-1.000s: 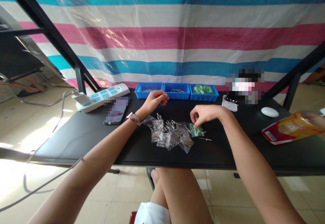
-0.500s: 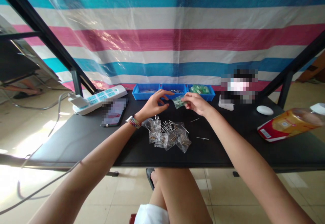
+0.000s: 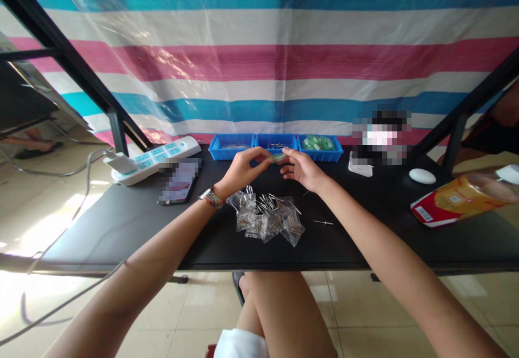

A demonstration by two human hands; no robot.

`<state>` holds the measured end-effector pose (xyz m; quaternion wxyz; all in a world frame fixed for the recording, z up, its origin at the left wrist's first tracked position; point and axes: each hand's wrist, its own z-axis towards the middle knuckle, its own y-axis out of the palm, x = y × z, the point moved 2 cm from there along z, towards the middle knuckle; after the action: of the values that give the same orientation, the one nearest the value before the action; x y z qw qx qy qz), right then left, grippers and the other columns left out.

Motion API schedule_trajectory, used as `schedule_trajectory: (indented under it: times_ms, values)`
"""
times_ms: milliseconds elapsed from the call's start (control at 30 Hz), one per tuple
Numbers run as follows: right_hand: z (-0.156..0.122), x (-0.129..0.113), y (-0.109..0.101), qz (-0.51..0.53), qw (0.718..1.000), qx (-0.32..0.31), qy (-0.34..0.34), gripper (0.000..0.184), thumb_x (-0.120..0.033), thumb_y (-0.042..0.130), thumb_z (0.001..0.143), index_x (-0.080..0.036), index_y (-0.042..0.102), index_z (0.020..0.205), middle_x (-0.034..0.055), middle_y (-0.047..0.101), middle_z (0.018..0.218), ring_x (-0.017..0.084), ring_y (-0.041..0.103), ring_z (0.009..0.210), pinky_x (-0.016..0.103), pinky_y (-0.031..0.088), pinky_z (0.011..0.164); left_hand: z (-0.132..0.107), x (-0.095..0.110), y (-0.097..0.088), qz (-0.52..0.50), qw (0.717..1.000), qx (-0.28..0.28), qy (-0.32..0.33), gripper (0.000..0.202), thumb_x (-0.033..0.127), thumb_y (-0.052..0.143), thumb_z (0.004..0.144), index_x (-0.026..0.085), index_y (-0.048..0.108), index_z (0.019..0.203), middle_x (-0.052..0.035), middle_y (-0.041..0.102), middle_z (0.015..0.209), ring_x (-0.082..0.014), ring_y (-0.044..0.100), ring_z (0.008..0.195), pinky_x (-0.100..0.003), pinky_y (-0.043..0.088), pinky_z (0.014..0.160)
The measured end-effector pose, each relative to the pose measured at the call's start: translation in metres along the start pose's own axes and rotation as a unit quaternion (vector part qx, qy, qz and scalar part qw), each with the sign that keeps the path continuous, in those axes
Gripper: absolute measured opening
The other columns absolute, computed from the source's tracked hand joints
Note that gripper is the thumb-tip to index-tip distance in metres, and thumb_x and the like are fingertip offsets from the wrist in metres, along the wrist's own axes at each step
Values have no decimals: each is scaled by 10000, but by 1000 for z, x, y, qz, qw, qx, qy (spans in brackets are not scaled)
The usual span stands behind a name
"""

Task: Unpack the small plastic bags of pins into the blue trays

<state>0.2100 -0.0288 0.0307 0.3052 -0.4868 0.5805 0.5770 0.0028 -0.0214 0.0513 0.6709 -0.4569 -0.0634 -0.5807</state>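
Between my two hands is a small clear packet with a green tint [image 3: 278, 157], seen nearly edge-on. My left hand [image 3: 245, 170] pinches its left end between thumb and fingers. The fingertips of my right hand [image 3: 303, 170] are on its right end, with the lower fingers curled loosely. Below my hands, a pile of small clear bags [image 3: 270, 225] holds brass-coloured pieces. Loose thin metal pins [image 3: 266, 204], which look like rivets, lie among them. One more pin [image 3: 323, 222] lies to the right of the pile.
Behind my hands stand three joined blue trays [image 3: 233, 155]; the right one holds green packets [image 3: 318, 143], the middle one metal pins. A power strip [image 3: 162, 158] and a phone [image 3: 182, 180] lie left. At right are a white case [image 3: 360, 167], a white oval object [image 3: 422, 176] and a bottle [image 3: 458, 198].
My left hand has closed from an open pose onto the packet. The packet has tipped from showing its flat face to nearly edge-on, and moved slightly left with my right hand.
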Motion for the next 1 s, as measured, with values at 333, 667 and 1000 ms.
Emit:
schedule_trajectory:
  times_ms: [333,667,1000]
  values:
    - [-2,7,7,-84,993,-7,-88,374,-385,908,711,-212,687,958,-33,685,743,110,634,578,226,532,522,0,-11,1,-71,995,-8,-71,377,497,638,1003,154,717,868,-7,654,731,-152,585,702,-269,448,663]
    - [0,6,5,-12,999,-5,-48,412,-322,890,758,-227,672,1095,-34,704,696,117,633,551,217,530,515,1,-3,-4,76,993,-21,88,205,324,663,1011,233,776,1156,-108,761,1276,-272,679,1179,-460,484,1086]
    - [-5,1,9,-126,975,1,-181,436,-531,948,657,-219,754,892,13,741,880,172,715,786,267,644,628,0,-13,0,-63,996,1,-58,451,576,692,969,170,665,772,2,629,691,-142,542,653,-274,394,624]
